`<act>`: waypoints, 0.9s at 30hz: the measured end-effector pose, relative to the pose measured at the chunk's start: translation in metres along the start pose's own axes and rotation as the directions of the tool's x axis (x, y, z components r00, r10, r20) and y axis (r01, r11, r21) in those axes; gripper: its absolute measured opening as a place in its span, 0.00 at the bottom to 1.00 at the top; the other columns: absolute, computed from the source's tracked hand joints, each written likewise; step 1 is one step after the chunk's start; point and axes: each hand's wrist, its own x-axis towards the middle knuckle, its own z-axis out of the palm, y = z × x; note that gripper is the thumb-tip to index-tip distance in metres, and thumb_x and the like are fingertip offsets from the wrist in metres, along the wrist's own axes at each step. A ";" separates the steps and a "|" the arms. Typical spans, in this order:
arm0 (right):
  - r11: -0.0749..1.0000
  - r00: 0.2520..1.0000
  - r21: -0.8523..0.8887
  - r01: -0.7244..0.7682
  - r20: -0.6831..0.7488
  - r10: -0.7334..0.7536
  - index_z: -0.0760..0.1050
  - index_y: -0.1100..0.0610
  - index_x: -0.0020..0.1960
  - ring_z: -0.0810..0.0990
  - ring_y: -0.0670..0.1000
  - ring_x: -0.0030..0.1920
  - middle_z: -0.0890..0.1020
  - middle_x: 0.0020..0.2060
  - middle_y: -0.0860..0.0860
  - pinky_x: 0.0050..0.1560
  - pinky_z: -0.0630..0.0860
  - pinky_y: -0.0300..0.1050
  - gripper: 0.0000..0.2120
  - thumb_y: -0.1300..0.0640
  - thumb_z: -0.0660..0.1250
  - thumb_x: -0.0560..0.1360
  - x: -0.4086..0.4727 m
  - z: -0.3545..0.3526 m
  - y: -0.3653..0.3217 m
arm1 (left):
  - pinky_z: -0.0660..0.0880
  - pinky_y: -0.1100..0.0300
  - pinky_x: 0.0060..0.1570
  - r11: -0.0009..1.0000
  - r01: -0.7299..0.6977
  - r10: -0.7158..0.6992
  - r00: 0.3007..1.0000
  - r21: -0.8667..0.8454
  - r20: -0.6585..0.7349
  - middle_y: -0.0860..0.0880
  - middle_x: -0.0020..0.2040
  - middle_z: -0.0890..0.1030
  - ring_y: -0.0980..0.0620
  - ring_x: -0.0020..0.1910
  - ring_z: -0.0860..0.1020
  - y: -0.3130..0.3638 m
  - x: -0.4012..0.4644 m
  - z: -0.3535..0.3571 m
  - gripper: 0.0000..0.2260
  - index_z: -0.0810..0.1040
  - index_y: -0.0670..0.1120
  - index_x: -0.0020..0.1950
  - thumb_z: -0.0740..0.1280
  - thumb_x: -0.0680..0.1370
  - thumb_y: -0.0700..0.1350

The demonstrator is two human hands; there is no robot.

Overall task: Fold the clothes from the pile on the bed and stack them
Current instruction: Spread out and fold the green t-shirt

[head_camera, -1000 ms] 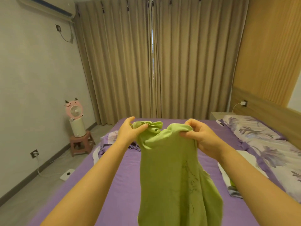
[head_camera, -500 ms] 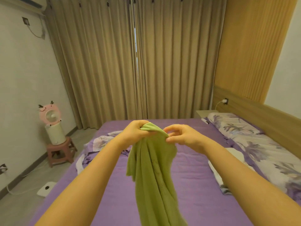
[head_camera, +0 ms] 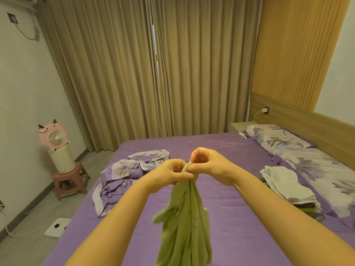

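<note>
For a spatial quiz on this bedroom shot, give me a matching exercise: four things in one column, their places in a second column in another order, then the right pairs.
Things:
1. green garment
2. pink fan
3. folded stack
4. floral pillow

Places:
A. on the bed's right side, near the pillows
B. at the head of the bed, beside the headboard
C. hanging in the air, pinched at its top by both hands
D. on top of a white cylinder standing on a small stool by the left wall

Pairs: 1-C, 2-D, 3-A, 4-B
</note>
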 end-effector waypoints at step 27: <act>0.992 0.956 0.123 -0.019 -0.287 0.053 0.76 0.56 0.54 0.84 0.45 0.42 0.83 0.44 0.52 0.40 0.82 0.44 0.08 0.54 0.66 0.76 -0.011 -0.032 0.024 | 0.75 0.61 0.36 0.821 -0.011 -0.202 0.930 -0.571 -0.309 0.44 0.37 0.80 0.52 0.33 0.78 0.023 0.057 0.044 0.05 0.78 0.38 0.50 0.65 0.78 0.37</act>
